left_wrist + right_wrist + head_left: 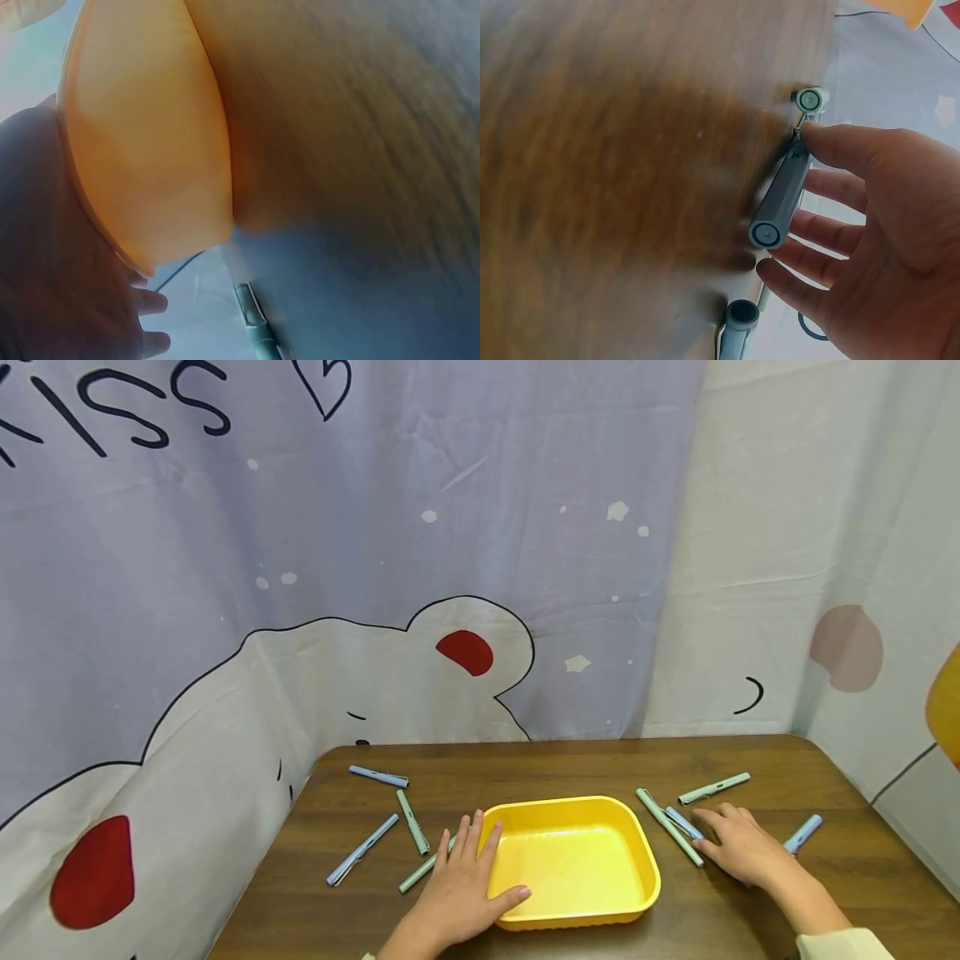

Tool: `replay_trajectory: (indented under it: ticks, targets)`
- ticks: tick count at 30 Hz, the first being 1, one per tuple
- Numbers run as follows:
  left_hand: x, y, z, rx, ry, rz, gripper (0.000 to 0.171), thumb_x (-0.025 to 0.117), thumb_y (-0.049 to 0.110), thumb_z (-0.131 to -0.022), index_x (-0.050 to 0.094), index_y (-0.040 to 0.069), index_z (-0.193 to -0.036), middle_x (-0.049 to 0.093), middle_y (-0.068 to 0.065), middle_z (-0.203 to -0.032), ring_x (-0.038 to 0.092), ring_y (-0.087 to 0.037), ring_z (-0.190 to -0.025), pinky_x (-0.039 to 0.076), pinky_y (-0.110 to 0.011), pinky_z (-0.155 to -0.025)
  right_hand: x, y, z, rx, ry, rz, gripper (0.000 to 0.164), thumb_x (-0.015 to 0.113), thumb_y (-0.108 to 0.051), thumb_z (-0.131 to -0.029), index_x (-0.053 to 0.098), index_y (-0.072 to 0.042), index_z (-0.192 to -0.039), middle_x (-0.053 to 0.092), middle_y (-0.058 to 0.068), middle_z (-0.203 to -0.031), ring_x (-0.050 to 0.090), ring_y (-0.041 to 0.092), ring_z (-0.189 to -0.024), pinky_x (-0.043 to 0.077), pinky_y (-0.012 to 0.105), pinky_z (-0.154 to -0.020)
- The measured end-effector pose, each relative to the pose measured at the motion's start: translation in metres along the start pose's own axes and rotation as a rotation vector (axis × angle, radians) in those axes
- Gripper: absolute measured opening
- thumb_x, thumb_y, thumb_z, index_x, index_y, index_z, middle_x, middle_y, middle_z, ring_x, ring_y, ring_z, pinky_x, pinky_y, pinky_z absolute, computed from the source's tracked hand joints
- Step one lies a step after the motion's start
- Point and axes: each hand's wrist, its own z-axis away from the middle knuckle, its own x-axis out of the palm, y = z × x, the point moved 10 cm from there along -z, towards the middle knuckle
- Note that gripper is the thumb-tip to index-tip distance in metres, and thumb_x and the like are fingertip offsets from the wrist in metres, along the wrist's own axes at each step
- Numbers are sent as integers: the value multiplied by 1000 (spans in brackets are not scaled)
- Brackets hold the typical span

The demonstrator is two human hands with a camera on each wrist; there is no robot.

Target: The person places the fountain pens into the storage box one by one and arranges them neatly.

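Note:
A yellow plastic tray [573, 860] lies on the table. My left hand [461, 893] rests at its left rim, fingers straight and spread, the thumb reaching over the rim. Beyond those fingertips, a green pen [420, 872] is partly covered by the hand. To the right of the tray, my right hand [738, 847] holds a blue pen [780, 199] low over the table between thumb and fingers. The pen's clip end meets a green pen [670, 827] lying beside it. Another blue pen [804, 833] is partly hidden behind the right hand.
On the left lie two blue pens, one at the back [378, 776] and one nearer the front [363, 850], with a green pen [412, 822] between. Another green pen [714, 787] lies at the back right. A printed curtain [570, 568] hangs behind the wooden table [517, 768].

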Motion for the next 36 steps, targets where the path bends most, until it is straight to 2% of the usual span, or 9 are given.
replay_trajectory:
  ticks: [11,20,26,31,36]
  targets:
    - [2,-2,-4,7,-8,6,95,44,76,-93,22,15,-163,6,-16,-169,7,-37,-156,7,-65,-121,-1,-6,-5,-40,21,17,37,77,-21,-89,69,0,-119,61,14,-105,57,35,-97,52,56,-82]
    - [2,-1,-4,20,-4,10,94,46,75,-93,24,14,-162,7,-15,-170,9,-36,-156,8,-65,-121,0,-11,-7,-72,-17,-38,30,76,-11,-88,68,2,-114,60,7,-94,62,24,-83,55,47,-73]
    - [2,-1,-3,25,-3,11,94,46,74,-93,26,14,-162,8,-15,-169,9,-38,-156,7,-66,-120,-5,-11,-6,-90,12,-63,27,77,-5,-85,68,0,-110,57,0,-84,55,14,-74,50,37,-66]
    - [1,0,-3,25,-5,17,94,47,74,-93,26,13,-162,8,-16,-169,10,-38,-155,7,-66,-120,-11,-6,-6,-53,10,-112,29,75,-6,-86,67,-3,-113,51,-3,-77,46,13,-69,42,34,-62]
    - [1,-1,-3,20,-10,15,94,45,75,-94,25,14,-162,7,-15,-170,9,-37,-156,7,-64,-121,-17,1,-7,11,2,-170,33,74,-7,-88,65,-2,-119,53,-2,-78,47,15,-68,41,33,-61]
